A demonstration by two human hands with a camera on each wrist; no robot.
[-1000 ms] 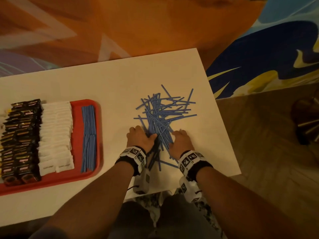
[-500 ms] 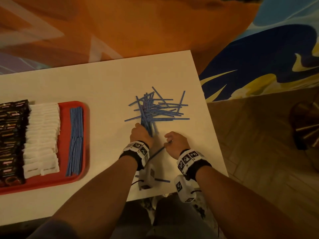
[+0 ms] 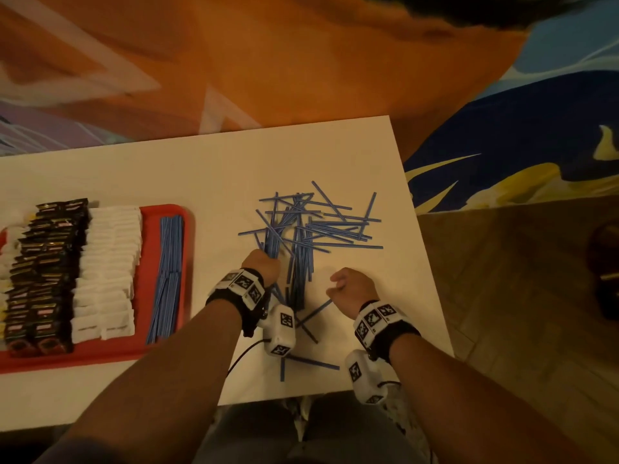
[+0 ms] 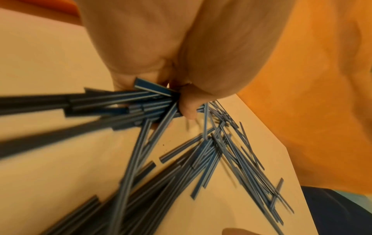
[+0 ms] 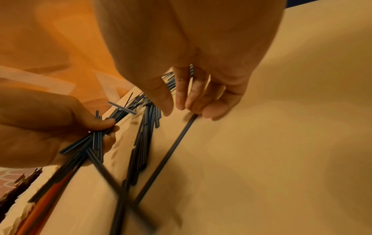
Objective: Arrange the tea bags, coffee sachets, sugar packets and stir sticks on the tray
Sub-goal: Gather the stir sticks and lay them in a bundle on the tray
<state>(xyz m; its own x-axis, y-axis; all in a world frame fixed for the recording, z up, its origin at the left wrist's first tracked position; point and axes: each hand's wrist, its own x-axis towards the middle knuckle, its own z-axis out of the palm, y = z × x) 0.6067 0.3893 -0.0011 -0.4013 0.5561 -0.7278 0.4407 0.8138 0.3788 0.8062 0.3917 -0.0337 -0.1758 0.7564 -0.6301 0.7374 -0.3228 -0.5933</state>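
Blue stir sticks lie in a loose pile [image 3: 318,229] on the white table [image 3: 167,169]. My left hand [image 3: 263,264] grips a bundle of these sticks [image 4: 141,103] at the pile's near left side, thumb and fingers curled round it. My right hand [image 3: 351,289] is to the right of the pile, and its fingertips [image 5: 209,111] rest on the end of a single stick [image 5: 175,149] that lies flat on the table. On the left stands the red tray [image 3: 167,212]. It holds dark coffee sachets [image 3: 43,272], white packets [image 3: 107,272] and a straight row of stir sticks [image 3: 167,279].
Two or three stray sticks [image 3: 311,362] lie near the table's front edge, between my wrists. The table's right edge runs close past the pile, with wooden floor [image 3: 519,296] beyond it. An orange and blue painted surface rises behind the table.
My right hand has drawn back from the pile, to the right and toward me, dragging one stick along. My left hand keeps its grip on the bundle.
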